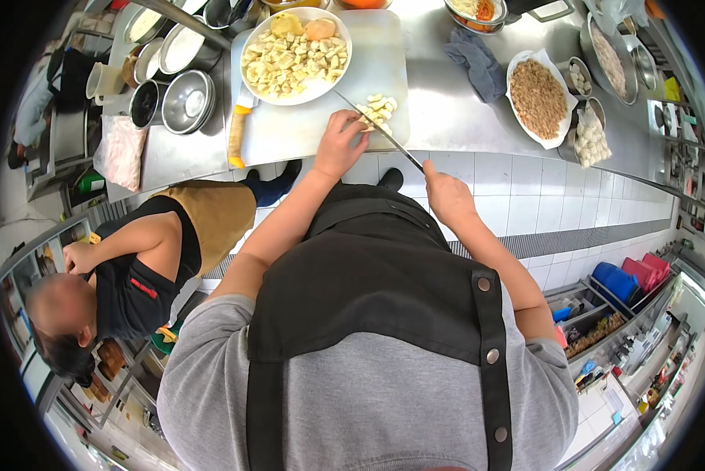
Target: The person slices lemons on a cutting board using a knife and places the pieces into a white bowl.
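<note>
My right hand (450,193) grips the handle of a long kitchen knife (387,134), its blade slanting up and left over a white cutting board (305,132). Under and beside the blade lie pale yellow cut pieces (379,108). My left hand (342,144) has its fingers bent at the left edge of these pieces; whether it pinches one is hidden. Above it, a white bowl (345,66) holds many similar chunks and two larger whole or half pieces. At the board's left edge lies a second knife with a wrapped yellow handle (238,135).
Steel bowls (189,101) and a bag of pink contents (123,152) are at left. At right are a grey cloth (476,63), a dish of brown crumbly food (539,100) and a bag of white balls (591,141). A co-worker (152,247) stands close on my left.
</note>
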A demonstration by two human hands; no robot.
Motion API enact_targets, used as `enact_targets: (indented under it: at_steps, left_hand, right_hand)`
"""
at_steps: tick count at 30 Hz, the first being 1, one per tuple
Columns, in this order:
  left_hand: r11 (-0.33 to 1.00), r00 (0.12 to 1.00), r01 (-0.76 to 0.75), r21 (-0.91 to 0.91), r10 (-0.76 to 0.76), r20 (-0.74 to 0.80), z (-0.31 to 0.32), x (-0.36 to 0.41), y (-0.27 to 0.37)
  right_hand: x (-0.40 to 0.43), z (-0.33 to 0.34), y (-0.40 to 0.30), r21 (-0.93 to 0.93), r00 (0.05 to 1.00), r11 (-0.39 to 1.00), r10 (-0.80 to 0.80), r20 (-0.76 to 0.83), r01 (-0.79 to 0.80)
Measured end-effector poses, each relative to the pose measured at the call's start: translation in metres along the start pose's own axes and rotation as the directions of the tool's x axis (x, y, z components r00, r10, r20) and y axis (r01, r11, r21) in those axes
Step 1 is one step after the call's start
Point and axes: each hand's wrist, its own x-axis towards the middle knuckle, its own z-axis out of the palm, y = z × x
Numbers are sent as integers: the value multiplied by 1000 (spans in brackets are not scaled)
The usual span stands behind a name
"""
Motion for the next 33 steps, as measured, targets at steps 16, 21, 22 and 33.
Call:
enact_targets:
  at_steps: [16, 21, 22, 33]
  left_hand:
    - [1000, 999, -10, -10, 10, -48, -1, -1, -6]
    - [1000, 999, -14, -16, 13, -39, -3, -1, -6]
    - [1000, 999, -15, -20, 14, -36, -4, 0, -5]
    - [1000, 999, 8, 0, -8, -31, -2, 0, -5]
  right_hand:
    - [-18, -4, -3, 34, 999, 999, 17, 36, -18]
    - [-15, -8, -1, 20, 998, 1000, 3, 57, -4]
    - [-14, -10, 0, 14, 998, 1000, 3, 66, -4]
    - [-14, -9, 4, -14, 997, 1000, -18, 74, 19]
